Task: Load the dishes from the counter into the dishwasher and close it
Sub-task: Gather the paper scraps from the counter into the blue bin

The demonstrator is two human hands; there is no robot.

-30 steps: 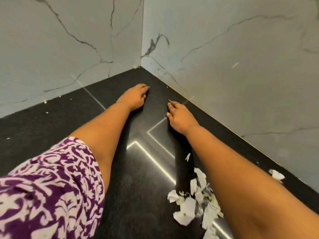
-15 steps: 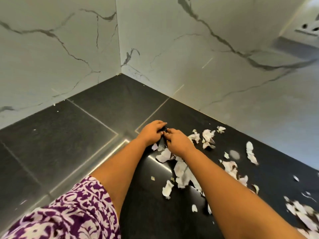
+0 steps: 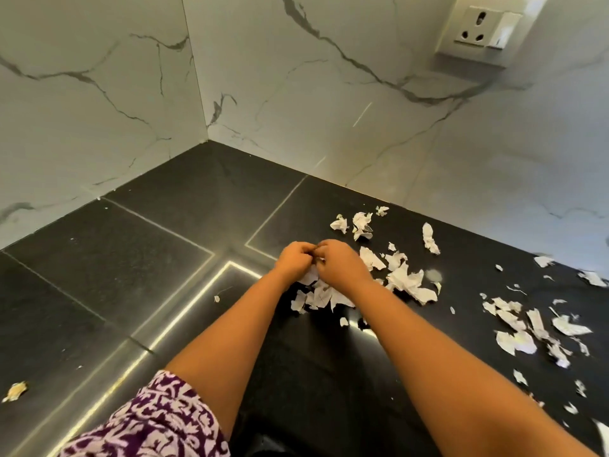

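Observation:
No dishes and no dishwasher are in view. My left hand (image 3: 294, 260) and my right hand (image 3: 339, 262) meet, fingers curled, over a black stone counter (image 3: 164, 258) in a corner. Between their fingertips they pinch small white paper scraps (image 3: 316, 278); more torn scraps lie right under and just in front of the hands (image 3: 321, 296). How much paper each hand holds is hidden by the fingers.
Several torn paper pieces (image 3: 405, 278) are scattered over the counter to the right, with another patch at the far right (image 3: 534, 328). White marble-look walls (image 3: 99, 110) close the corner. A wall socket (image 3: 484, 26) sits at the upper right. A small crumb (image 3: 14, 390) lies at the left.
My hands came back from the bare corner to the paper pile and closed together on scraps. The view swung right, bringing more scattered paper and the socket into sight.

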